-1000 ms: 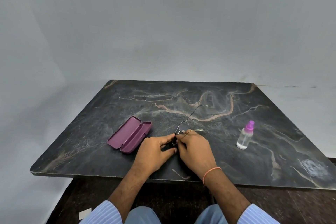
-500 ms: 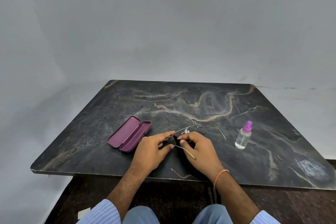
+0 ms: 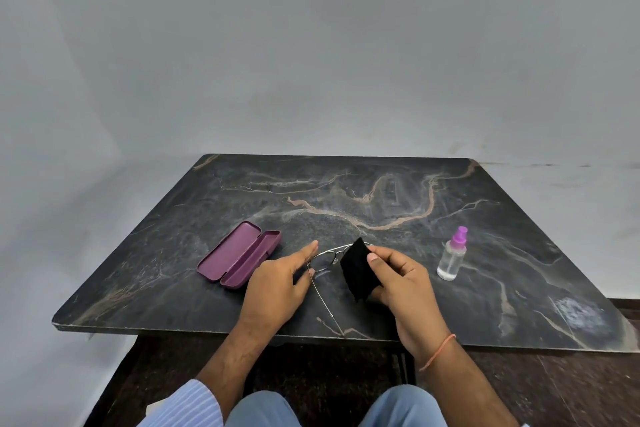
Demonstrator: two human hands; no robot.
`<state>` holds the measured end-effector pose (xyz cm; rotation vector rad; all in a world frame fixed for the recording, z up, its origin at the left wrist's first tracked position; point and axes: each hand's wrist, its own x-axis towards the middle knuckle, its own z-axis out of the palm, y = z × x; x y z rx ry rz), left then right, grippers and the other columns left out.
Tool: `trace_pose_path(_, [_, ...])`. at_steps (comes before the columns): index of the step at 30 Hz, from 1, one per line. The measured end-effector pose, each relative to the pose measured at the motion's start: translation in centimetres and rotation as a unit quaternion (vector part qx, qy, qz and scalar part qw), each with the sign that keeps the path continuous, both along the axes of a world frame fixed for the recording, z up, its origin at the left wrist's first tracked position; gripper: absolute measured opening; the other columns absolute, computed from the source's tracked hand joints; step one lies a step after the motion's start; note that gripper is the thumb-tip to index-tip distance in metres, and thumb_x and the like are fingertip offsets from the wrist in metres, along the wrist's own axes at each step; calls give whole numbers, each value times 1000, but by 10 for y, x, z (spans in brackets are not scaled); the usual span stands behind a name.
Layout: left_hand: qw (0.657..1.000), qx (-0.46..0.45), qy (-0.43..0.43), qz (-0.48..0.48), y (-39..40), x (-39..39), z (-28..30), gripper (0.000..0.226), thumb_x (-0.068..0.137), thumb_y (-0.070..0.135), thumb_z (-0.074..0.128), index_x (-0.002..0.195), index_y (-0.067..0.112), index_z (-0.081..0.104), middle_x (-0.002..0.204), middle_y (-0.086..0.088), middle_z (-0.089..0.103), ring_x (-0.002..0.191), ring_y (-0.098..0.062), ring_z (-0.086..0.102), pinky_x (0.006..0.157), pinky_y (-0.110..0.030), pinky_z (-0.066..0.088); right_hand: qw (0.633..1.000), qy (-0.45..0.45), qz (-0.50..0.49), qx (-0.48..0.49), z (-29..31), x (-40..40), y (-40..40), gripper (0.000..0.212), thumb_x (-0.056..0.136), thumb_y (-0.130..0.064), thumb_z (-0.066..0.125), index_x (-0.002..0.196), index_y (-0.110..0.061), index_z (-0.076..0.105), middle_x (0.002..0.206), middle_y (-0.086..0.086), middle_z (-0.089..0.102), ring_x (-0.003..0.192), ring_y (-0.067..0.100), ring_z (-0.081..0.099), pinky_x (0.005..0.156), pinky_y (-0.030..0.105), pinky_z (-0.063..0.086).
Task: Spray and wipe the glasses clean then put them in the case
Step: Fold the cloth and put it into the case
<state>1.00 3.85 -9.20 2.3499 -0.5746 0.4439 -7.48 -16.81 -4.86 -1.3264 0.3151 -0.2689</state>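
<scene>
The glasses (image 3: 323, 258) are held just above the counter (image 3: 381, 191), at the lower centre of the frame, between the two hands. A second ago both hands were bunched together over the frame; now they are drawn apart. The left hand (image 3: 277, 282) is seen pinching the frame at its left hinge, thumb below and forefinger extended along the top bar, the remaining fingers curled. One temple arm (image 3: 325, 305) is unfolded and points down toward the near counter edge.

The right hand (image 3: 398, 279) is closed round a black cloth (image 3: 356, 269), pinched between thumb and fingers, and the cloth now stands clear as a flat dark flap against the right lens, where half a second ago it was hardly visible.

The spray bottle (image 3: 452, 255) stands upright to the right, untouched and apart from the hands. The purple case (image 3: 239, 255) lies open to the left, with nothing visible inside.

Judgement: spraying is probably done and wiping is in progress; the shift of grip suggests the second lens is being taken up. Casing is not yet begun.
</scene>
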Motion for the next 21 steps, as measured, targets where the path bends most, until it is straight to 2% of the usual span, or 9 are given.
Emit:
trace_pose_path(2, [1000, 1, 20, -3, 0, -2, 3, 65, 97, 24, 79, 153, 49, 55, 113, 14, 85, 63, -5, 72, 71, -25, 64, 999, 6, 9, 53, 5, -3, 1, 17, 103, -12, 66, 113, -13, 80, 111, 15, 82, 111, 37, 76, 98, 60, 58])
trace_pose_path(5, [998, -42, 54, -7, 2, -4, 8, 71, 97, 9, 71, 150, 53, 54, 70, 11, 73, 50, -11, 55, 55, -15, 50, 996, 10, 31, 88, 13, -11, 2, 18, 103, -11, 66, 114, -13, 80, 113, 14, 82, 108, 30, 78, 95, 48, 60])
trace_pose_path(6, [995, -77, 59, -7, 3, -6, 11, 74, 97, 3, 68, 148, 55, 57, 67, 8, 70, 48, -12, 49, 52, -17, 48, 995, 8, 36, 91, 14, -13, 2, 19, 102, -11, 66, 114, -13, 80, 114, 14, 82, 109, 30, 77, 94, 47, 60])
trace_pose_path(8, [988, -149, 49, -10, 4, -14, 18, 74, 98, -3, 63, 145, 53, 61, 93, -5, 81, 59, -12, 61, 62, -30, 60, 994, 1, 44, 96, 18, -18, 2, 19, 102, -10, 66, 113, -12, 81, 114, 14, 81, 109, 29, 77, 92, 43, 62])
trace_pose_path(9, [985, -167, 29, -16, 4, -22, 24, 69, 99, -4, 62, 145, 47, 64, 111, -1, 83, 79, -8, 73, 78, -34, 65, 994, -2, 51, 95, 21, -20, 3, 19, 102, -9, 66, 113, -12, 81, 114, 15, 81, 107, 29, 77, 90, 41, 63])
trace_pose_path(11, [986, -156, -41, -40, 1, -44, 37, 56, 100, -5, 66, 142, 32, 70, 138, 15, 74, 127, -2, 69, 111, -32, 57, 994, -4, 71, 89, 27, -23, 3, 19, 101, -9, 66, 111, -12, 83, 113, 17, 81, 103, 27, 77, 89, 40, 62])
trace_pose_path(12, [986, -140, -70, -61, 1, -54, 43, 53, 99, -4, 69, 141, 28, 70, 145, 19, 69, 138, -3, 63, 118, -30, 50, 993, -2, 81, 83, 31, -24, 4, 19, 100, -8, 67, 111, -13, 83, 113, 18, 81, 101, 27, 77, 91, 41, 61])
trace_pose_path(16, [985, -69, -84, -132, 7, -78, 56, 56, 97, 10, 80, 146, 33, 67, 156, 21, 57, 147, -7, 55, 123, -22, 41, 989, 8, 122, 83, 41, -25, 12, 22, 96, -10, 74, 115, -16, 80, 120, 24, 77, 102, 28, 74, 95, 50, 56])
trace_pose_path(21, [986, -117, -59, -104, 17, -93, 66, 60, 90, 17, 86, 148, 25, 68, 142, 22, 71, 133, 0, 67, 113, -25, 54, 978, -14, 190, 81, 53, -28, 33, 36, 89, -13, 78, 125, -13, 73, 112, 24, 75, 89, 22, 73, 68, 33, 58])
